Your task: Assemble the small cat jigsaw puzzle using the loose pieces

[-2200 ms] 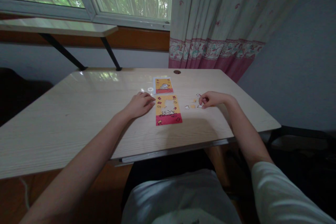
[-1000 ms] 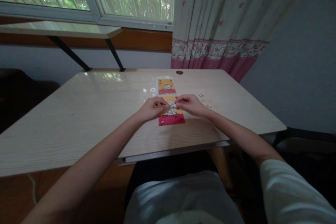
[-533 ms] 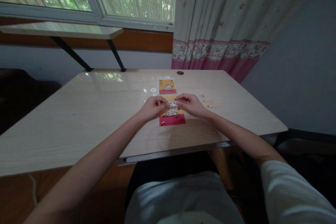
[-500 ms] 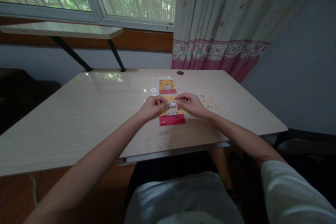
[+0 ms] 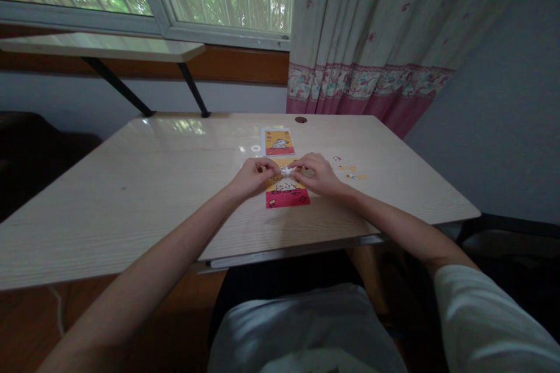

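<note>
A small white piece with dark marks (image 5: 286, 171) is pinched between the fingertips of my left hand (image 5: 254, 177) and my right hand (image 5: 318, 175). Both hands hover low over a yellow and red picture sheet (image 5: 287, 199), which shows a white cartoon animal. The fingers and the piece cover the upper part of that sheet. Just beyond it lies a smaller card (image 5: 279, 143) with a similar yellow and red picture and a pale border. Right of my right hand are several loose cut-out pieces (image 5: 350, 176), white and yellow.
Everything lies on a pale wooden desk (image 5: 175, 198) with a round cable hole (image 5: 300, 120) at its back edge. A raised shelf (image 5: 105, 48) on black supports stands at the back left. Behind the desk hang a curtain (image 5: 367, 29) and a window.
My right hand's fingers have shifted slightly left along the white piece, closer to my left fingertips. The sheet, card and loose pieces lie as before.
</note>
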{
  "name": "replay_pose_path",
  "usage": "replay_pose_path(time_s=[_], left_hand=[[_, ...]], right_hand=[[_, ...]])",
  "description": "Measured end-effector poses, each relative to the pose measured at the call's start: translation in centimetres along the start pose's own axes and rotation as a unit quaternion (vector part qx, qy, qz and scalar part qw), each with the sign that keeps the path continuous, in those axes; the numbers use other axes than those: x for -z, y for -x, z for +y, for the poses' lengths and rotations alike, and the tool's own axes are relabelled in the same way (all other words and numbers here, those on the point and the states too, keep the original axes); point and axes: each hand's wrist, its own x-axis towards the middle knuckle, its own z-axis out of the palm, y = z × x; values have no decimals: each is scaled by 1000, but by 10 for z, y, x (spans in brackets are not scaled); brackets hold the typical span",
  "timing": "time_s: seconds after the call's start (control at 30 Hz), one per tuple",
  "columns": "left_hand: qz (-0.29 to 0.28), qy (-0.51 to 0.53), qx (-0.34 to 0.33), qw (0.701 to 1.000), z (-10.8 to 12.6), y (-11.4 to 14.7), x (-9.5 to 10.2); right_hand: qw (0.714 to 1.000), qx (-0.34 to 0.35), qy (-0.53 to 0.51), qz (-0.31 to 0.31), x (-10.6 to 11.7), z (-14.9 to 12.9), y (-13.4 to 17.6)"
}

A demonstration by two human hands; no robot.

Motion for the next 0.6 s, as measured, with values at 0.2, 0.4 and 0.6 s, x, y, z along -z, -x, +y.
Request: replay_pose_path(time_s=[0.2, 0.4, 0.6], left_hand=[[0, 9, 8, 1000, 3, 0, 3], [26, -174, -39, 984, 0, -2, 25], [-8, -234, -61, 970, 6, -2, 30]], right_hand=[[1000, 15, 8, 17, -4, 2, 0], [1000, 0, -3, -22, -11, 9, -1], [1000, -1, 1, -27, -14, 11, -1]])
